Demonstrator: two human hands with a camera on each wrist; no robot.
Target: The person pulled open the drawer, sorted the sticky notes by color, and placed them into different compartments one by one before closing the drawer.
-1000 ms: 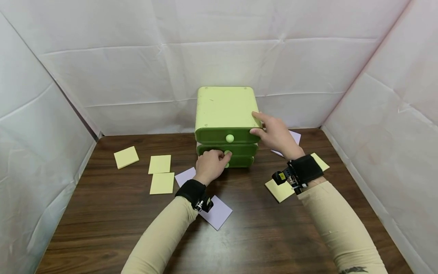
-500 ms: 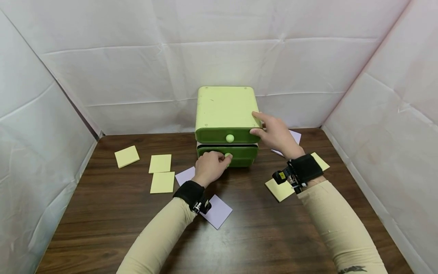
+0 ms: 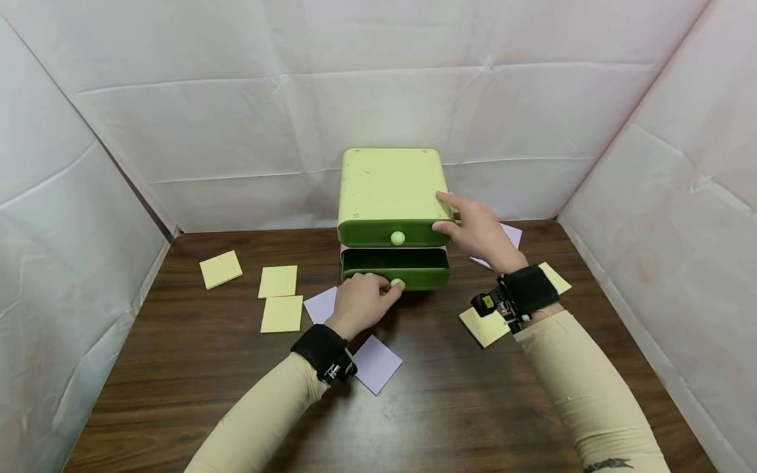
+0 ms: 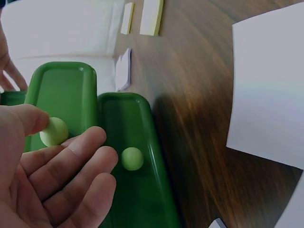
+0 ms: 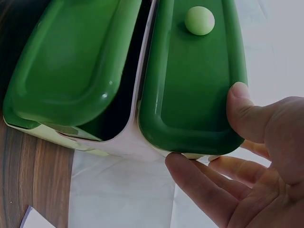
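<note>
We see the left hand (image 3: pixel 359 301) at the front of the middle drawer (image 3: pixel 395 269), its thumb and curled fingers pinching that drawer's pale round knob (image 3: pixel 397 284); the left wrist view shows the thumb tip pressed against the knob. The middle drawer stands partly pulled out of the green drawer unit (image 3: pixel 390 197), its dark interior visible from above, with a lower drawer front (image 4: pixel 135 161) and its own knob just beside it in the left wrist view. We see the right hand (image 3: pixel 478 231) resting on the right front corner of the unit, fingers extended along the pale top edge and thumb against the face of the closed top drawer (image 3: pixel 393 233); it holds nothing enclosed. The unit stands at the rear centre of the wooden bench (image 3: pixel 177 387), against the white backdrop. Three yellow sticky pads (image 3: pixel 220 269) lie to the left of the unit, one yellow pad (image 3: pixel 483 327) lies under the right wrist, and lilac paper squares (image 3: pixel 377 363) lie near the left wrist.
</note>
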